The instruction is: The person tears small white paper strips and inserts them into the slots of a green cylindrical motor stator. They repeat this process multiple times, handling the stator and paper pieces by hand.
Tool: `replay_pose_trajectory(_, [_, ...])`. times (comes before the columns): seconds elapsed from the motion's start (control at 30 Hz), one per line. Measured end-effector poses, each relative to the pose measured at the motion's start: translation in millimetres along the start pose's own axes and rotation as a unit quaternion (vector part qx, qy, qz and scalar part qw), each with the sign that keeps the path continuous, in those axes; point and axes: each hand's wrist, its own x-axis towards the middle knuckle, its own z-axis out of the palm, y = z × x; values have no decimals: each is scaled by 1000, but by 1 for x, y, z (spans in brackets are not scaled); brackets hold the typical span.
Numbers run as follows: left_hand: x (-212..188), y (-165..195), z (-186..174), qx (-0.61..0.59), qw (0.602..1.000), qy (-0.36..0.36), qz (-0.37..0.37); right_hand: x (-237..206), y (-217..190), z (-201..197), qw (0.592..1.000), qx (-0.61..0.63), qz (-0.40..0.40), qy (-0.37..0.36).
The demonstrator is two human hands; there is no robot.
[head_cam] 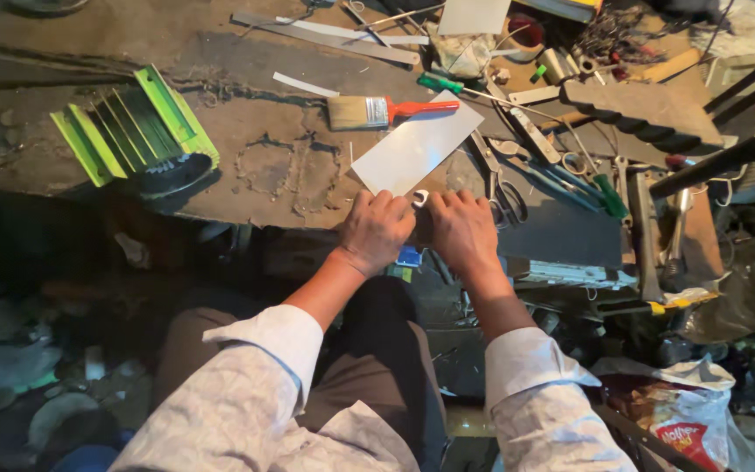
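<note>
Workbench [264,166] cluttered, metal sheet [417,144] flat.

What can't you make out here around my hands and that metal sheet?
- Head view: the near edge of the metal sheet is covered by the left hand and right hand.
- A small shiny curl between the hands is too small to identify.
- Whether either hand grips anything: fingers curl out of sight.
- The scissors are dim against the clutter.
</note>
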Motion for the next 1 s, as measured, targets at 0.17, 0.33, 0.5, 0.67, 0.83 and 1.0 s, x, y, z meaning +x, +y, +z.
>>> replay_pose_trajectory(0.17, [-6,7,1,39,999,-10,-5,7,3,-2,998,41,15,48])
replay_pose_trajectory(0.33, [-21,30,2,126,979,-152,-42,-3,4,-13,974,212,74,26])
replay_pose_trajectory(0.5, [-25,45,14,215,950,-213,-74,-10,6,-16,954,288,39,73])
replay_pose_trajectory(0.67, [-30,43,14,205,948,-227,-89,-3,-1,-9,967,246,57,32])
replay_pose_trajectory(0.83, [-38,40,10,190,950,-227,-102,12,-2,-5,973,228,41,-24])
replay_pose_trajectory(1.0, [-36,33,10,164,957,-226,-75,21,2,2,974,215,43,-55])
